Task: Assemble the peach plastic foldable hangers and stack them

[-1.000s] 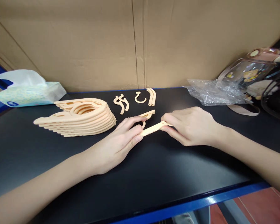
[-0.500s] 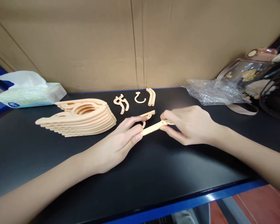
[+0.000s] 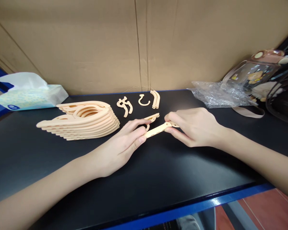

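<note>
A slim peach plastic hanger arm (image 3: 157,130) is held between both hands just above the black tabletop (image 3: 158,179). My left hand (image 3: 121,148) pinches its left end, with a small hook piece and a second arm piece (image 3: 151,118) showing just behind the fingers. My right hand (image 3: 194,127) grips the arm's right end, fingers curled over it. To the left lies a stack of folded peach hangers (image 3: 83,120).
Loose peach hooks (image 3: 124,106) and curved parts (image 3: 155,99) lie near the cardboard back wall. A tissue pack (image 3: 28,94) sits far left. Crumpled clear plastic (image 3: 220,94) and a transparent bag (image 3: 261,76) are at the right. The blue table edge (image 3: 206,204) runs in front.
Almost nothing: both hands keep their grip on the hanger arm, which has tilted and shifted very slightly.
</note>
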Tool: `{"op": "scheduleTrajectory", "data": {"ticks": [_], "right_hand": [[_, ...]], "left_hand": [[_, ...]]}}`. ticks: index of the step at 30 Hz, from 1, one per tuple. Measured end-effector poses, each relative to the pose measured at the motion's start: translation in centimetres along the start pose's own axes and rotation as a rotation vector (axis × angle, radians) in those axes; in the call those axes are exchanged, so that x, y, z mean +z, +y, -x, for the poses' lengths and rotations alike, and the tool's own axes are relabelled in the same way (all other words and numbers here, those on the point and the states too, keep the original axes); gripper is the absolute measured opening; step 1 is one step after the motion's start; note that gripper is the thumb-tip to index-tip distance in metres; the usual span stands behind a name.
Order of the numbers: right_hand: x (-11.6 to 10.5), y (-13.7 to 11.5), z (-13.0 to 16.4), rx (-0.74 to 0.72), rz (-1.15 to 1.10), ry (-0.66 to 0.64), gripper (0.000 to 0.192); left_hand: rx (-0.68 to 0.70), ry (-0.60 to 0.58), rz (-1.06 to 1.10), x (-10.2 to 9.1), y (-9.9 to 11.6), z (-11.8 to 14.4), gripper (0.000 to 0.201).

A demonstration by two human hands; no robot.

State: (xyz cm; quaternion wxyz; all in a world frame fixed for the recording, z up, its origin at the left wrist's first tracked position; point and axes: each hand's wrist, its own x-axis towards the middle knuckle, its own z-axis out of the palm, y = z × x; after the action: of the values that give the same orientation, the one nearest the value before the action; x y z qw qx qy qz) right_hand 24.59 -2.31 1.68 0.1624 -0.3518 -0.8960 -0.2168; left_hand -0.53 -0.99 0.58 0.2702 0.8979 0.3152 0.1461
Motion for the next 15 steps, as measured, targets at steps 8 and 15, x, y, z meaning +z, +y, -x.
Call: {"op": "scheduleTrajectory", "data": {"ticks": [8,15], "right_hand": [[0.21,0.23,0.09,0.066,-0.141,-0.018,0.029],[0.31,0.18,0.06,0.155,-0.293,-0.033,0.023]], "left_hand": [[-0.009,-0.010,0.004,-0.22,0.16,-0.01,0.027],[-0.016,0.007,-0.013,-0.19,0.17,-0.10,0.027]]}}
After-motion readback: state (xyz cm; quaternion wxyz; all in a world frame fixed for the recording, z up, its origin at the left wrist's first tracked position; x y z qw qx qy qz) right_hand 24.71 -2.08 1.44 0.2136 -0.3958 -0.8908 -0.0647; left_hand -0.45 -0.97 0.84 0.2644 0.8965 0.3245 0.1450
